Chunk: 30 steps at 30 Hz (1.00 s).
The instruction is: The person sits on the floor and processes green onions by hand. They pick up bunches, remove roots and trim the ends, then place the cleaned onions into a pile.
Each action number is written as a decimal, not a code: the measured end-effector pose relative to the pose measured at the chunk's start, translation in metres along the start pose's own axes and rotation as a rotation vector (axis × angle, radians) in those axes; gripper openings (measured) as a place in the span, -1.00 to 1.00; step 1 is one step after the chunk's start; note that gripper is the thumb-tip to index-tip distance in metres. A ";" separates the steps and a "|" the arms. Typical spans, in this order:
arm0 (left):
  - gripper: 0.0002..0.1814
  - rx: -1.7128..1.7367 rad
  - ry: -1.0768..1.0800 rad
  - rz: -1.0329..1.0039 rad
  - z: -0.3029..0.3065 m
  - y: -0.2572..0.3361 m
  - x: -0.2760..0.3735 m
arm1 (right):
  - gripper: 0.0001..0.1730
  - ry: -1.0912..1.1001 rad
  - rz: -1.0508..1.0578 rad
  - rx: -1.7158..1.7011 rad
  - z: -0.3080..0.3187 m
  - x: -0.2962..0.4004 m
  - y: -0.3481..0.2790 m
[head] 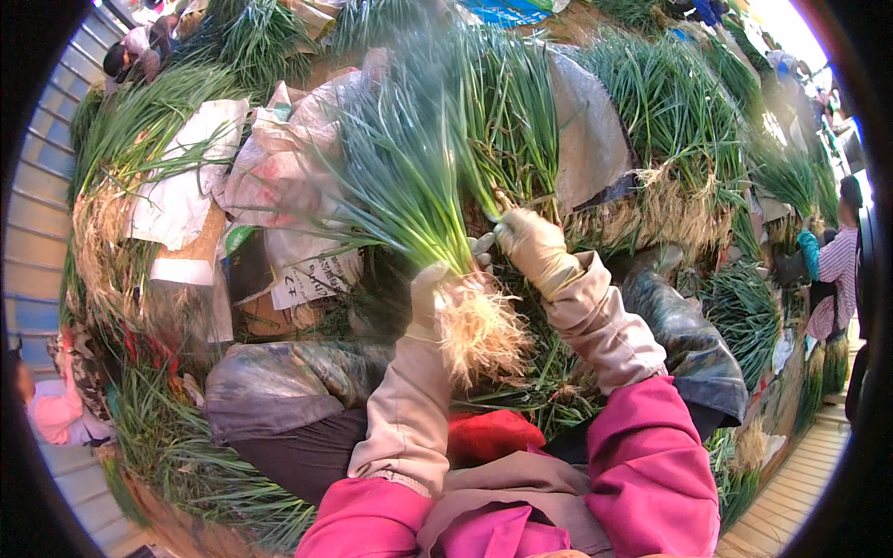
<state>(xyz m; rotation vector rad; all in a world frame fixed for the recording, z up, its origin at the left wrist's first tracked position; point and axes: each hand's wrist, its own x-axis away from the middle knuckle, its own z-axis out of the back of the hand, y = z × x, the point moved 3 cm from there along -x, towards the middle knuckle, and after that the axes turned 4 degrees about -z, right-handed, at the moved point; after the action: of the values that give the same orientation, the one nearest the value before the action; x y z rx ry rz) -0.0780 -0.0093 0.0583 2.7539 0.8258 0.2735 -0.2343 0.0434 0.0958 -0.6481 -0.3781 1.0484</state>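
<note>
My left hand (427, 300), in a pale glove, is closed around a thick bunch of green onions (446, 237) just above the roots. The tangled pale roots (485, 331) hang towards me, and the long leaves fan out away from me. To the right of the bunch, my right hand (534, 244), also gloved, pinches the lower end of a few green onion stalks (481, 188). Their leaves merge with those of the bunch. Beyond my right hand lies a pile of green onions (520, 118), its leaves pointing away.
Root-on green onions (670, 139) lie in a heap at the right, another heap (111, 230) at the left. Printed sacks (293, 160) lie beyond my left knee. Loose leaves (558, 390) cover the ground between my legs. A person (834, 272) is at the far right.
</note>
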 end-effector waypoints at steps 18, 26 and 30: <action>-0.38 0.062 -0.266 0.022 0.037 -0.006 -0.004 | -0.82 -0.406 -0.619 -1.856 -0.099 0.000 0.007; -0.37 0.124 -0.422 -0.018 0.023 0.007 -0.012 | -0.52 -0.605 -0.226 0.055 -0.038 -0.016 0.001; -0.36 0.079 -0.379 -0.035 0.033 0.011 -0.011 | -0.64 0.129 -0.292 0.019 -0.021 -0.067 0.036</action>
<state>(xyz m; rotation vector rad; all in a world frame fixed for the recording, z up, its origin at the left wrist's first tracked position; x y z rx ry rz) -0.0733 -0.0301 0.0293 2.7295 0.7917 -0.2869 -0.2770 -0.0108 0.0574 -0.6190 -0.3384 0.7283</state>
